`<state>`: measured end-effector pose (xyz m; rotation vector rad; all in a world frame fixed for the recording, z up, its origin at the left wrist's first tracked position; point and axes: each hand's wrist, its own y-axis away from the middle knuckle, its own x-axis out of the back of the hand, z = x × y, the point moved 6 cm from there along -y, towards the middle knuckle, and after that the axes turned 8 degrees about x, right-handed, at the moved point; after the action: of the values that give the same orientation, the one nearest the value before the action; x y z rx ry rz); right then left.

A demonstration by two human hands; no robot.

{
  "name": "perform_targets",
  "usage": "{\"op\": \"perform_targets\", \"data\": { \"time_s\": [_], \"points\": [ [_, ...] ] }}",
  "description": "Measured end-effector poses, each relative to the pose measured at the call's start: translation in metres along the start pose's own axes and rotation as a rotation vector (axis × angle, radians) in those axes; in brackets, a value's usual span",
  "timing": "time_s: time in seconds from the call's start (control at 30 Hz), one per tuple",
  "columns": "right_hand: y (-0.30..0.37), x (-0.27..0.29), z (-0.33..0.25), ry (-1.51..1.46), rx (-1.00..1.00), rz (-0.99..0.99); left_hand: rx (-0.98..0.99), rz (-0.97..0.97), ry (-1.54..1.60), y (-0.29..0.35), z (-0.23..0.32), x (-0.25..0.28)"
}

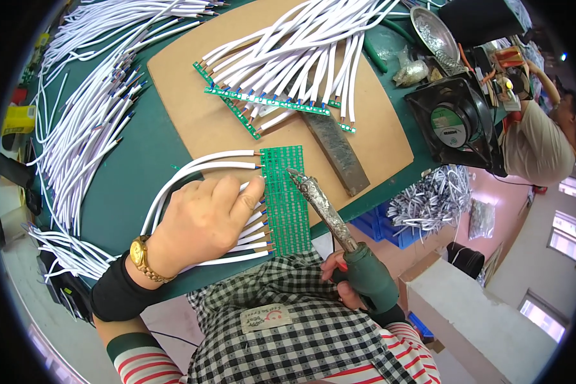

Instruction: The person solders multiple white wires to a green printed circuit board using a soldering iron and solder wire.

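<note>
A green circuit board panel (287,205) lies near the table's front edge, with several white cables (246,242) side by side along its left edge, their bare ends at the pads. My left hand (208,217) is closed over these cables, thumb and forefinger pinching one at the board's edge; the pinched part is mostly hidden. My right hand (342,275) grips the green handle of a soldering iron (331,221). The iron's blackened tip is over the upper part of the board, close to the cable ends. Whether it touches the board I cannot tell.
Brown cardboard (192,83) covers the middle of the green table, bearing wired board strips (269,99) and a dark metal bar (339,153). Bundled white cables (102,121) lie left. A black fan (454,121) and metal dish (434,32) stand right. Another person (541,137) sits beyond.
</note>
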<state>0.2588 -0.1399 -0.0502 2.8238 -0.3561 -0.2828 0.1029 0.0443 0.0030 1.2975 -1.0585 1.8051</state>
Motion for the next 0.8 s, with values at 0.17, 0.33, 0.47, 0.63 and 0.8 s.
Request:
{"op": "perform_targets", "data": {
  "time_s": [0.17, 0.33, 0.47, 0.63, 0.8],
  "points": [
    [0.0, -0.001, -0.003, 0.285, 0.262, -0.228, 0.002, 0.013, 0.013, 0.0, 0.0, 0.001],
    [0.002, 0.004, 0.001, 0.339, 0.271, -0.128, 0.028, 0.044, 0.029, -0.001, -0.003, 0.0],
    [0.007, 0.0, -0.006, 0.122, 0.193, -0.176, 0.026, 0.069, 0.088, -0.004, -0.006, 0.004],
    [0.006, 0.003, 0.01, 0.002, 0.155, -0.041, 0.153, 0.099, 0.217, -0.008, -0.005, 0.019],
    [0.008, 0.006, 0.022, -0.105, 0.165, -0.052, 0.334, -0.158, 0.276, 0.013, 0.002, 0.019]
  ]
}}
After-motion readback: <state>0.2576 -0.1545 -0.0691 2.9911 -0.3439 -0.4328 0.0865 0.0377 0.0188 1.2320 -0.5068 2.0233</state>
